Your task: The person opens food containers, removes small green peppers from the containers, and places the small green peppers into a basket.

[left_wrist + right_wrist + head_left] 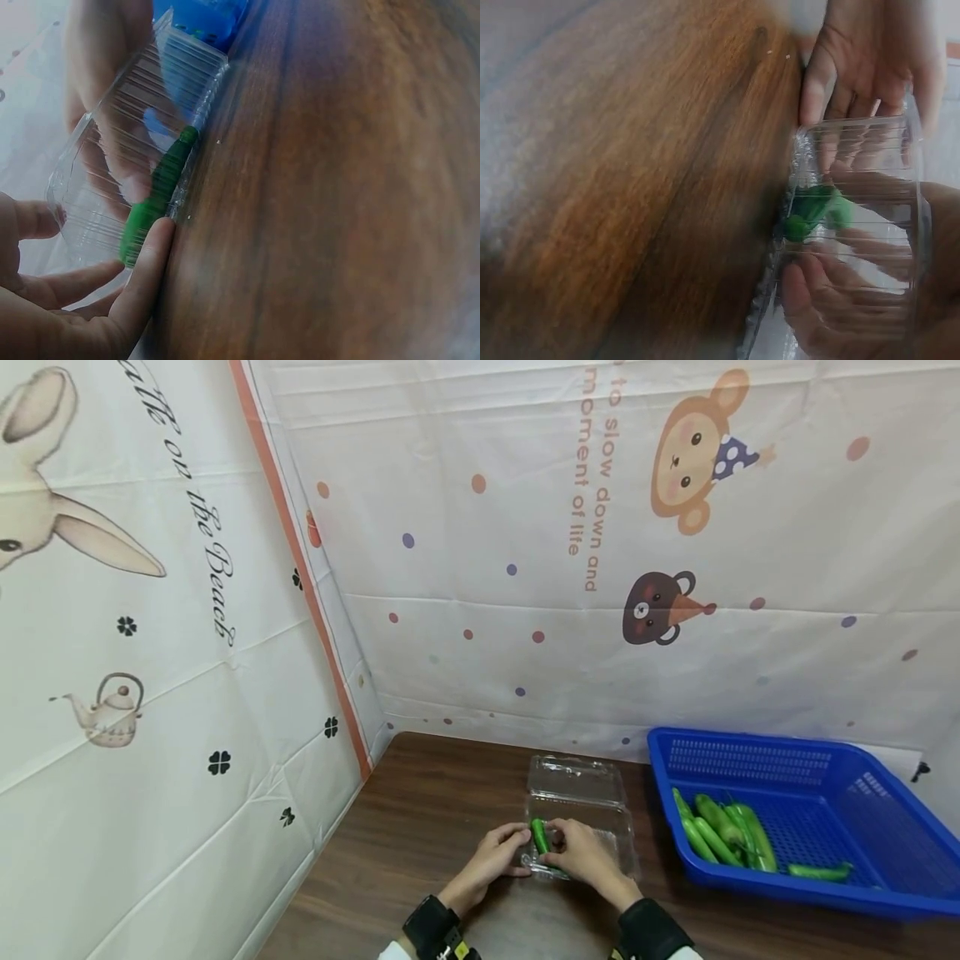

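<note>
A clear plastic clamshell box [604, 822] sits on the table with its lid [573, 778] folded back. Over the tray, my right hand [587, 853] pinches a green chili pepper [539, 836] near the left side. Through the near wall, the left wrist view shows a long green pepper [156, 196] lying along that wall. Green shapes [810, 211] overlap beside the right fingers in the right wrist view. At the box's left end, my left hand [491, 857] rests with its fingers against the outside, thumb [152, 251] at the lower corner.
To the right stands a blue plastic basket [757, 882], with several green peppers [723, 831] in its left part and a single one [820, 872] by the front wall. Printed cloth [480, 552] hangs behind the brown wooden table [420, 810] and along its left.
</note>
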Demonstrator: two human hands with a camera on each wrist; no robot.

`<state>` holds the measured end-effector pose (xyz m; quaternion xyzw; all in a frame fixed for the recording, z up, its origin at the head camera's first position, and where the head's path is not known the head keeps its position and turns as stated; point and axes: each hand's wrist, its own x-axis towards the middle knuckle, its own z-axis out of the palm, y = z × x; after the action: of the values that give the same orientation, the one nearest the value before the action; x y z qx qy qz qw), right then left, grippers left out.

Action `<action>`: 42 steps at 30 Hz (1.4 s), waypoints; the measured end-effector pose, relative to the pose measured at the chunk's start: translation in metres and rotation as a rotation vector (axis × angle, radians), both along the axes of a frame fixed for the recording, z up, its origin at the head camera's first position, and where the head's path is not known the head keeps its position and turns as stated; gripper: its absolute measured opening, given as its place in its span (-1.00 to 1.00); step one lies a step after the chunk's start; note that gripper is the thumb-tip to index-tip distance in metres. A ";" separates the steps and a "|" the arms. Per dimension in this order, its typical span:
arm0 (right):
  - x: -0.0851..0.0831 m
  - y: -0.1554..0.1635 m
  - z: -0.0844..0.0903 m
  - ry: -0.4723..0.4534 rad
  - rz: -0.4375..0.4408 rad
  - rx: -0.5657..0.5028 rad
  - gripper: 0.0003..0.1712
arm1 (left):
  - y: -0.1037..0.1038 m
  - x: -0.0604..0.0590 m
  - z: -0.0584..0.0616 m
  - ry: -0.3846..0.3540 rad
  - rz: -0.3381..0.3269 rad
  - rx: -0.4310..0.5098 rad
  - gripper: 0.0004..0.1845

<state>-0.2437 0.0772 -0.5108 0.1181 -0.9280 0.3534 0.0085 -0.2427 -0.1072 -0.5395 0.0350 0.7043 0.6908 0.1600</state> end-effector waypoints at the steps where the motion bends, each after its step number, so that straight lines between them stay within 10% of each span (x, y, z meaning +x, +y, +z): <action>1: -0.001 -0.001 0.000 0.000 0.005 -0.008 -0.48 | 0.000 0.000 0.000 0.000 0.000 -0.005 -0.48; 19: -0.001 0.001 0.006 0.046 -0.056 -0.108 -0.53 | 0.001 0.001 0.001 -0.003 0.021 -0.025 -0.44; 42: 0.003 0.041 0.114 0.300 -0.156 -0.200 -0.46 | -0.001 0.001 0.001 0.016 -0.002 -0.032 -0.45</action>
<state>-0.2412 0.1186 -0.3963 0.0958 -0.8830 0.4205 0.1856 -0.2414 -0.1080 -0.5383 0.0387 0.7164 0.6790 0.1557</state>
